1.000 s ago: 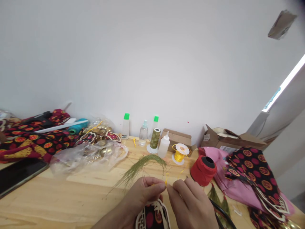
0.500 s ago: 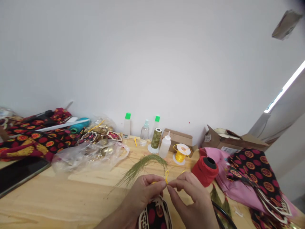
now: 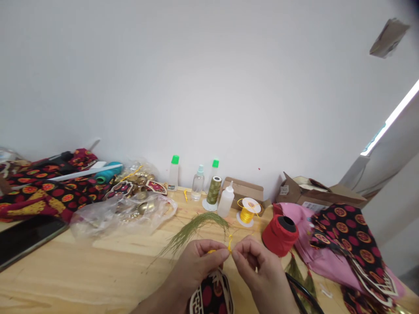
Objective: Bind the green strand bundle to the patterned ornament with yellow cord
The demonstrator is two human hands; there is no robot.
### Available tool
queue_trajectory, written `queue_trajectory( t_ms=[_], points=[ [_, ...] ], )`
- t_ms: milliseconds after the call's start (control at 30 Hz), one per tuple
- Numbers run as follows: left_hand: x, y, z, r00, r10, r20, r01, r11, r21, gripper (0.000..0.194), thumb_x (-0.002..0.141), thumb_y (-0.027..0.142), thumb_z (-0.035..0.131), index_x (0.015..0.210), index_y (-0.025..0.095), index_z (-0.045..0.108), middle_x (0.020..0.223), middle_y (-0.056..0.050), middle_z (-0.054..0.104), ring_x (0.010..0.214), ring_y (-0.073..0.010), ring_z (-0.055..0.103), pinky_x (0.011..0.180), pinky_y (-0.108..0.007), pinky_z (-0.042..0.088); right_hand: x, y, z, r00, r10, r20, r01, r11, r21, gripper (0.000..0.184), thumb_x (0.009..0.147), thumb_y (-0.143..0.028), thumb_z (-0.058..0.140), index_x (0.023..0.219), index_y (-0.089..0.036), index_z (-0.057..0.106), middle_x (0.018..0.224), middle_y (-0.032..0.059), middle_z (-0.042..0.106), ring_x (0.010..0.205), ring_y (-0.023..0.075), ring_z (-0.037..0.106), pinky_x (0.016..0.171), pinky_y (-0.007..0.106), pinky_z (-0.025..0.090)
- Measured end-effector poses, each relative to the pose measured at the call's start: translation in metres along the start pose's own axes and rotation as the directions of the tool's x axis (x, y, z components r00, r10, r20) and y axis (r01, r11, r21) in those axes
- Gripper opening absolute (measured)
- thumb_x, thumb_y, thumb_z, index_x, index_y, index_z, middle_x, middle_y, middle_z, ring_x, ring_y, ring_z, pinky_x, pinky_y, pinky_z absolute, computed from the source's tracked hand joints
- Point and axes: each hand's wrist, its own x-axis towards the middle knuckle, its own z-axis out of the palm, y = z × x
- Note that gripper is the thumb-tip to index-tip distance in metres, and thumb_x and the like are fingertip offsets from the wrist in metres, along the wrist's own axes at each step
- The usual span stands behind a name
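Note:
Between thumb and finger, my left hand (image 3: 203,264) pinches a yellow cord (image 3: 230,242), which stands up in a small loop. Close against it on the right, my right hand (image 3: 263,270) is closed in a pinch at the cord's base. Below my left hand hangs a dark patterned fabric piece (image 3: 211,294) with a cream cut-out border; its upper end is hidden by the fingers. Just beyond both hands, a bundle of olive-green threads (image 3: 196,224) lies curved on the table.
At the back stand an olive thread spool (image 3: 214,192), a white squeeze bottle (image 3: 225,200) and a yellow cord spool (image 3: 247,211). A red thread cone (image 3: 280,235) and pink cloth (image 3: 304,231) lie right. Left are a plastic bag (image 3: 124,216) and a phone (image 3: 29,237).
The fingers of my right hand have curled in more and drawn together at the cord. The yellow loop looks narrower. My left hand has barely moved.

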Motion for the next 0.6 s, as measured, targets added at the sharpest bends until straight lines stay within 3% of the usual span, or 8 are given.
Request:
queue_trajectory(
  t_ms=[200, 400, 600],
  points=[
    [-0.0005, 0.0022, 0.0003, 0.999, 0.032, 0.022, -0.033, 0.999, 0.009, 0.023, 0.05, 0.033, 0.068, 0.057, 0.012, 0.064, 0.041, 0.003, 0.052, 0.039, -0.0059, 0.035, 0.045, -0.02, 0.024, -0.001, 0.001, 0.0011, 0.999, 0.041, -0.001, -0.041, 0.998, 0.052, 0.016, 0.073, -0.023, 0.05, 0.058, -0.016, 0.053, 0.055, -0.0008, 0.049, 0.05, 0.01, 0.046, 0.043, 0.017, 0.04],
    [0.002, -0.0023, -0.0016, 1.0, 0.01, 0.007, -0.01, 1.0, 0.001, 0.022, 0.049, 0.033, 0.069, 0.058, 0.014, 0.062, 0.044, 0.002, 0.054, 0.04, -0.0076, 0.04, 0.046, -0.021, 0.026, -0.0012, -0.0003, 0.0018, 1.0, 0.012, -0.017, -0.012, 1.0, 0.021, 0.015, 0.072, -0.021, 0.05, 0.057, -0.016, 0.052, 0.053, -0.0014, 0.048, 0.048, 0.0096, 0.045, 0.042, 0.017, 0.039],
    [0.004, -0.0027, -0.0019, 0.999, 0.034, 0.0, -0.034, 0.999, -0.003, 0.025, 0.048, 0.035, 0.069, 0.057, 0.012, 0.063, 0.04, 0.003, 0.051, 0.038, -0.0059, 0.035, 0.044, -0.021, 0.024, 0.0013, -0.0014, 0.0004, 1.0, -0.003, -0.026, 0.003, 1.0, 0.004, 0.016, 0.071, -0.021, 0.051, 0.056, -0.016, 0.054, 0.051, -0.002, 0.048, 0.045, 0.0085, 0.043, 0.038, 0.016, 0.036]
  ],
)
